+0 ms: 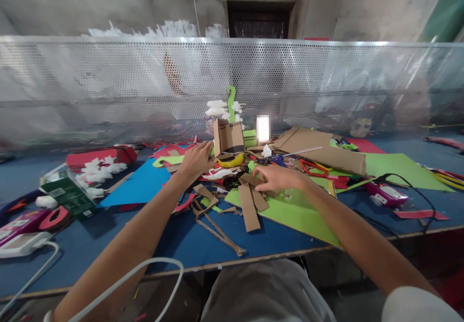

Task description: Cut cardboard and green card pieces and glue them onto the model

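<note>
A small open cardboard box (232, 137) stands upright at the centre of the cluttered table, with a green curved hook shape (231, 102) and white tufts rising behind it. My left hand (197, 160) grips the left side of this box, its fingertips partly hidden. Over the scraps to the right, my right hand (278, 178) is open, thumb and fingers apart, just above cardboard strips (249, 208). Under that hand lies a green sheet (300, 215). In front of the box sits a yellow curved piece (231, 161), beside a tangle of black cord (234, 179).
Red-handled scissors (313, 168), a blue glue gun (278, 159) and a large cardboard sheet (319, 150) lie right. A blue sheet (139, 182), green carton (68, 194) and white cable (159, 260) are left. A perforated metal screen (126, 85) bounds the back.
</note>
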A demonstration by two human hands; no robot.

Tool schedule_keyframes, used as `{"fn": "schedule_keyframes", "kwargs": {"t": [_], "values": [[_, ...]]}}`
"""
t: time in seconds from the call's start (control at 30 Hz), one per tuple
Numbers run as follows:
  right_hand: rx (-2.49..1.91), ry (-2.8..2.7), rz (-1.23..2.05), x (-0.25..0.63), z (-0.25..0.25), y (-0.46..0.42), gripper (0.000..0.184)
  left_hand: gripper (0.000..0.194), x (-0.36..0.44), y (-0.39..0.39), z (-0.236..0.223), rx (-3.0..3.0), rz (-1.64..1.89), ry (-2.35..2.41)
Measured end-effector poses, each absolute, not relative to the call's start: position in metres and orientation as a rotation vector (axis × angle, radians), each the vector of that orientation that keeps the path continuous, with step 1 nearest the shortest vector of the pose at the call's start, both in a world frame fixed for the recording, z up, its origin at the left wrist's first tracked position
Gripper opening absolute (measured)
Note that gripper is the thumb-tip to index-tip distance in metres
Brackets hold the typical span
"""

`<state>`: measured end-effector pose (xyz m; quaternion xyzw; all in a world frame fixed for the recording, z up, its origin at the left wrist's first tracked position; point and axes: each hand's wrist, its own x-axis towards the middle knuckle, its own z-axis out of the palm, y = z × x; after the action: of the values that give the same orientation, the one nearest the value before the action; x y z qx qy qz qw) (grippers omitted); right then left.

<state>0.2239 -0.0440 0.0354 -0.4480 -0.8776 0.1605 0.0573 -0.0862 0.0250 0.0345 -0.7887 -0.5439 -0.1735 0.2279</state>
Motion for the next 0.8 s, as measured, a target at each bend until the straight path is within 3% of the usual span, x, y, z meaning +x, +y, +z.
{"fn": "schedule_keyframes", "kwargs": {"t": [0.2,0.4,0.53,0.8], "values": [[-1.433,-2.398,0.617,0.245,0.039,-0.032,0.038,0.028,-0.087,0.026,0.035,-2.178,-0.481,-1.503],[-1.15,-2.029,0.995,0.256,0.041,-0.024,0.051,0.03,-0.087,0.025,0.035,-2.177,-0.483,-1.501],[-1.062,-1.792,1.152,0.253,0.043,-0.026,0.038,0.028,-0.088,0.026,0.035,-2.172,-0.476,-1.415],[-0.865,-1.489,1.094,0.235,0.055,-0.022,0.037,0.031,-0.085,0.025,0.038,-2.165,-0.437,-1.21]]}}
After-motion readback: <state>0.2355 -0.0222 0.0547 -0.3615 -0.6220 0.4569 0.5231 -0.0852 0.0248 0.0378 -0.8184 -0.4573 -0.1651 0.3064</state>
